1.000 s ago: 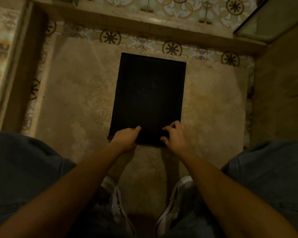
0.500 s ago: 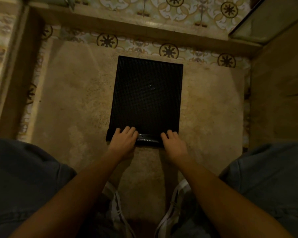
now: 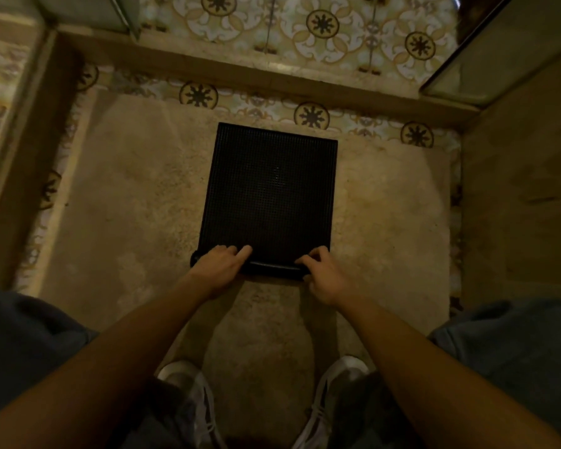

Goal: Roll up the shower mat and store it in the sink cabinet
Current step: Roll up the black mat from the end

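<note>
A black rubber shower mat (image 3: 269, 192) with a fine grid texture lies flat on the beige shower floor. Its near edge is curled into a thin roll (image 3: 272, 267). My left hand (image 3: 219, 265) rests on the roll's left end, fingers spread forward over it. At the right end my right hand (image 3: 321, 273) curls its fingers around the roll. The sink cabinet is not in view.
A raised curb (image 3: 240, 69) with patterned tiles runs across the far side. Glass panels stand at top left (image 3: 88, 11) and top right (image 3: 486, 53). A wall (image 3: 525, 189) closes the right. My knees and white shoes (image 3: 191, 403) are at the bottom.
The mat's near edge was lifted and folded over into a small roll. Both hands have shifted forward along the mat, pushing the roll away from me.
</note>
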{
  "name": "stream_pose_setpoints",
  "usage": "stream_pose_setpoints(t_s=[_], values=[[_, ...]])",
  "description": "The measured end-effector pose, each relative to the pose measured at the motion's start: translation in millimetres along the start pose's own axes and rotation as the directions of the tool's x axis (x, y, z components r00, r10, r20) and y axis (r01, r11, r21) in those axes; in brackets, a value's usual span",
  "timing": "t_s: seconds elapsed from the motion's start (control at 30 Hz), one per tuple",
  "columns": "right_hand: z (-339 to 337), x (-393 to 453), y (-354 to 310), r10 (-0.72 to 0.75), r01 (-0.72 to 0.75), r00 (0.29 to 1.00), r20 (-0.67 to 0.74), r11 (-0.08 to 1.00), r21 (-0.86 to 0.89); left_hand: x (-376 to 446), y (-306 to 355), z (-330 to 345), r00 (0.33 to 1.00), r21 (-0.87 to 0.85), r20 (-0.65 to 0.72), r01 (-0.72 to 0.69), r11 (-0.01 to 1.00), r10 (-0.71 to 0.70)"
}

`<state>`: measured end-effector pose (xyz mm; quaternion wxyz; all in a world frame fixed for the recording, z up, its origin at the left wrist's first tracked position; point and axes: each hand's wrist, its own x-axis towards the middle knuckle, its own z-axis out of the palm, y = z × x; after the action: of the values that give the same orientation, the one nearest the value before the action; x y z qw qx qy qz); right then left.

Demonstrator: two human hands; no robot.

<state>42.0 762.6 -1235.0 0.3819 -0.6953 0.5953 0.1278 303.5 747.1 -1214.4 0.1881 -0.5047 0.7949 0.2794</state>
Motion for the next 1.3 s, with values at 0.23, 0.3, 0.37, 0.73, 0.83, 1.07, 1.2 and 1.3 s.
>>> stream_pose_setpoints(t_s=[0.23,0.3,0.37,0.73,0.83,1.07,1.2,1.3], values=[[4.3,-5.9,-13.9,0.010,-0.055,0.985,-0.173,0.964,-0.261,12.6,0.1,-6.9,0.988,0.124,-0.138,0.081,0.989,-0.064],[6.5,-7.8,-21.0,-0.003,-0.066,0.976,-0.219,0.949,-0.308,14.4,2.4,-8.1,0.990,0.184,-0.115,0.099,0.978,-0.078],[6.5,-8.0,-27.7,0.000,-0.081,0.964,-0.264,0.952,-0.295,17.1,6.2,-8.9,0.989,0.190,-0.105,0.123,0.974,-0.105],[7.7,-1.8,-38.3,-0.060,-0.003,0.982,-0.179,0.944,-0.331,20.1,12.4,-11.4,0.976,0.036,-0.154,0.164,0.986,-0.156],[-8.7,12.4,-33.5,-0.117,0.054,0.978,-0.170,0.939,-0.339,18.4,8.8,-12.4,0.970,-0.083,-0.215,0.099,0.992,-0.114],[-27.9,23.1,-21.6,-0.170,0.109,0.973,-0.157,0.935,-0.339,28.4,10.2,-21.7,0.986,0.075,-0.135,0.103,0.992,-0.092],[-23.3,17.2,-22.5,-0.140,0.076,0.957,-0.255,0.967,-0.244,36.0,12.4,-27.6,0.979,0.147,-0.172,0.133,0.980,-0.107],[-9.7,10.5,-30.9,-0.094,0.021,0.954,-0.285,0.968,-0.251,40.7,6.8,-32.1,0.980,0.068,-0.182,0.097,0.993,-0.084]])
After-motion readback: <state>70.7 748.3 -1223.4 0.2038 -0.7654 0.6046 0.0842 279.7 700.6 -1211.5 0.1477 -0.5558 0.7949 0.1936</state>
